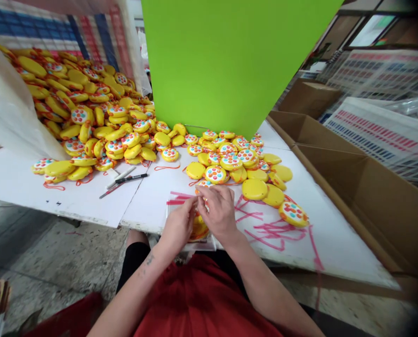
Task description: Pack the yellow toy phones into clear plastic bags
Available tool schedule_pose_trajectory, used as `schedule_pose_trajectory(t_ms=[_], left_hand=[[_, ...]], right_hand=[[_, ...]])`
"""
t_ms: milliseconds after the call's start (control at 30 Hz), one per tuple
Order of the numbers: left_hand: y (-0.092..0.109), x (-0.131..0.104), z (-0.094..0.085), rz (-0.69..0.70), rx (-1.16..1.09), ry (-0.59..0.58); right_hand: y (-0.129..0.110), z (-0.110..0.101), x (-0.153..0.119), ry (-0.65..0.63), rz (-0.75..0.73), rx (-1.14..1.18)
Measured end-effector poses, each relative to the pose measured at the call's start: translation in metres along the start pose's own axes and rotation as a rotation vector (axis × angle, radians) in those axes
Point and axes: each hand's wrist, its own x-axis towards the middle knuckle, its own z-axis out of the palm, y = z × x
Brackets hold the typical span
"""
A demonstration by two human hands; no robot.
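Observation:
My left hand point(180, 218) and my right hand point(219, 211) meet at the front edge of the white table, fingers closed and fingertips pinched close together. Whatever is between the fingertips is too small to make out. Just below, partly covered by both hands, is a yellow toy point(199, 230). It lies in or on a clear plastic bag point(211, 244), though I cannot tell which. Pink strips point(175, 202) show beside my left hand. Right beyond my fingers sits a yellow oval toy with coloured dots point(216, 174), among several like it.
A large heap of yellow toys point(80, 114) spills from a bag at left. Pens point(124, 180) and an orange cord loop point(167, 167) lie on the table point(145, 206). A green panel point(223, 61) stands behind. Cardboard boxes point(353, 187) and white plastic baskets point(381, 135) stand at right.

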Motion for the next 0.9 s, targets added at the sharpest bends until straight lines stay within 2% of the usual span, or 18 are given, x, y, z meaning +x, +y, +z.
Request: schedule_pose_trajectory(t_ms=[67, 167, 300, 400, 467, 533, 633, 733, 900], left_hand=[[-0.002, 0.001, 0.000, -0.024, -0.026, -0.022], [-0.013, 0.003, 0.002, -0.122, -0.126, -0.004], [-0.046, 0.003, 0.005, -0.307, -0.390, 0.046], [-0.067, 0.003, 0.007, -0.370, -0.501, 0.051], [-0.072, 0.003, 0.007, -0.390, -0.523, 0.049], [-0.071, 0.005, 0.005, -0.422, -0.584, 0.033], [-0.067, 0.008, 0.004, -0.468, -0.669, -0.014], [-0.065, 0.010, 0.004, -0.475, -0.677, -0.052], [-0.064, 0.006, -0.002, -0.447, -0.746, -0.062]], right_hand=[[0.012, 0.003, -0.005, 0.023, 0.118, 0.029], [0.050, 0.001, -0.027, 0.000, 0.339, -0.030], [0.117, -0.023, -0.078, -0.242, 0.602, -0.319], [0.150, -0.048, -0.113, -0.245, 0.685, -0.445], [0.158, -0.061, -0.127, -0.259, 0.640, -0.448], [0.157, -0.066, -0.128, -0.256, 0.561, -0.436], [0.144, -0.058, -0.114, -0.179, 0.471, -0.428], [0.119, -0.036, -0.093, -0.160, 0.386, -0.305], [0.068, 0.011, -0.072, -0.332, 0.373, -0.109]])
